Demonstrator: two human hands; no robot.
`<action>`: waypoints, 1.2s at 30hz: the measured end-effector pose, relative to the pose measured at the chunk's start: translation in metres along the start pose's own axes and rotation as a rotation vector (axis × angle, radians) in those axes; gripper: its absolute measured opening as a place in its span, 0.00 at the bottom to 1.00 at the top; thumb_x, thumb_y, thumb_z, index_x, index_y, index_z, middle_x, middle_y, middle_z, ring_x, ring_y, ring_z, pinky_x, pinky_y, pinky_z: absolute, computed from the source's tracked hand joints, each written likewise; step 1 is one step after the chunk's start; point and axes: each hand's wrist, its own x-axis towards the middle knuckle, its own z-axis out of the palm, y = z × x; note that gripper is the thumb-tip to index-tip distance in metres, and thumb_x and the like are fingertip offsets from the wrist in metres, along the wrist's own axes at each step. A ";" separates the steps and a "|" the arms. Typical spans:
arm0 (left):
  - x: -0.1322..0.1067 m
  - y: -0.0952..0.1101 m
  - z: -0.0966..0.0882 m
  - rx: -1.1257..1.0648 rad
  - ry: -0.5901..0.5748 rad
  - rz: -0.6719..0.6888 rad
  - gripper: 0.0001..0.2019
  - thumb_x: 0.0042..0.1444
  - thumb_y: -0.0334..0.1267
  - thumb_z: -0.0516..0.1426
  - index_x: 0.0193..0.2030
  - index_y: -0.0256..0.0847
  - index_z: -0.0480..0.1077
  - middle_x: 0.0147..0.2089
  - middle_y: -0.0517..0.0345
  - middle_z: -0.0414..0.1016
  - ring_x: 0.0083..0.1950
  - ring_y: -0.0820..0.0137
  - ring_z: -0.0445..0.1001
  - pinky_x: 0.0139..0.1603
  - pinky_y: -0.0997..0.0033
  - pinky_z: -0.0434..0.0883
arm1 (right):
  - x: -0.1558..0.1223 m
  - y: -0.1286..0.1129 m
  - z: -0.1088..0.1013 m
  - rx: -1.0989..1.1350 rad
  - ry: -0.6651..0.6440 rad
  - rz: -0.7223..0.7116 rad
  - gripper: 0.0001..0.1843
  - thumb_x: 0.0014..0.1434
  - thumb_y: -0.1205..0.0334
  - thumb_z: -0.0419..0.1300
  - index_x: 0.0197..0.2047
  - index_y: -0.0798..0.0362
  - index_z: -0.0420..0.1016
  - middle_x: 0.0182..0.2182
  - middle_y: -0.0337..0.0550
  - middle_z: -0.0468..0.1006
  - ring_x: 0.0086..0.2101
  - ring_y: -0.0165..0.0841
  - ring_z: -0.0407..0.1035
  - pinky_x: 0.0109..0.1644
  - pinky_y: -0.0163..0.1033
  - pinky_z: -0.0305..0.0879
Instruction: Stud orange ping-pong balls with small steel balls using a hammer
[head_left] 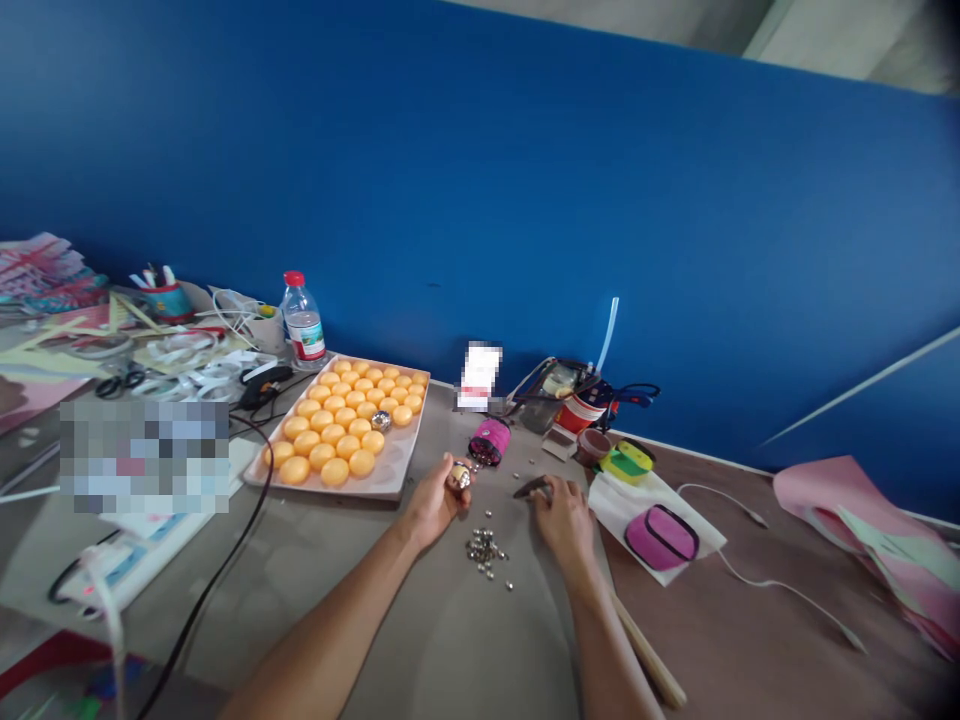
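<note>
My left hand (435, 508) is closed around a small ball (460, 478), whose visible side shows shiny silver and some pale yellow. To its right, my right hand (562, 515) grips a hammer; the dark head (531, 487) pokes out past the fingers, and a wooden handle (649, 650) runs back under my forearm. Between and below the hands lies a loose heap of small silver studs (484, 546), with a few scattered around. Beyond my left hand, a small magenta pouch (491, 441) lies on its side, its dark opening facing me, with studs near it.
At left, a white tray (386, 490) holds rows of orange balls (322, 457) and one silver-covered ball (381, 421). A water bottle (304, 322) stands behind it. Cables and a power strip (150, 560) lie left. A purple-pink pouch (661, 536) rests on white paper at right.
</note>
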 end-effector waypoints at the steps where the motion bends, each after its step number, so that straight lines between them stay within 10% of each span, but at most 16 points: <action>1: 0.000 0.000 -0.001 -0.023 -0.004 0.012 0.19 0.52 0.51 0.56 0.38 0.35 0.66 0.27 0.59 0.68 0.20 0.78 0.65 0.19 0.77 0.60 | -0.001 0.004 -0.001 -0.060 -0.041 0.010 0.15 0.53 0.59 0.54 0.44 0.53 0.70 0.40 0.53 0.72 0.41 0.42 0.66 0.40 0.42 0.58; 8: -0.004 0.003 0.001 -0.002 0.002 0.085 0.20 0.40 0.32 0.65 0.40 0.36 0.65 0.29 0.60 0.69 0.22 0.80 0.65 0.25 0.78 0.62 | -0.002 0.011 0.005 -0.139 -0.111 -0.053 0.20 0.53 0.67 0.52 0.50 0.55 0.65 0.42 0.53 0.74 0.40 0.40 0.69 0.40 0.39 0.58; 30: 0.001 -0.005 0.002 -0.039 -0.040 0.020 0.16 0.55 0.49 0.53 0.38 0.35 0.65 0.25 0.57 0.68 0.20 0.75 0.64 0.21 0.75 0.60 | -0.026 -0.065 -0.029 0.283 0.161 -0.465 0.14 0.61 0.60 0.46 0.47 0.55 0.64 0.36 0.51 0.75 0.36 0.38 0.69 0.39 0.41 0.63; 36: 0.002 -0.011 -0.002 -0.012 -0.100 -0.002 0.15 0.55 0.47 0.53 0.33 0.34 0.66 0.24 0.58 0.66 0.20 0.75 0.64 0.22 0.73 0.61 | -0.032 -0.079 -0.020 0.183 -0.008 -0.620 0.12 0.62 0.68 0.43 0.40 0.53 0.66 0.31 0.46 0.73 0.33 0.35 0.67 0.38 0.38 0.60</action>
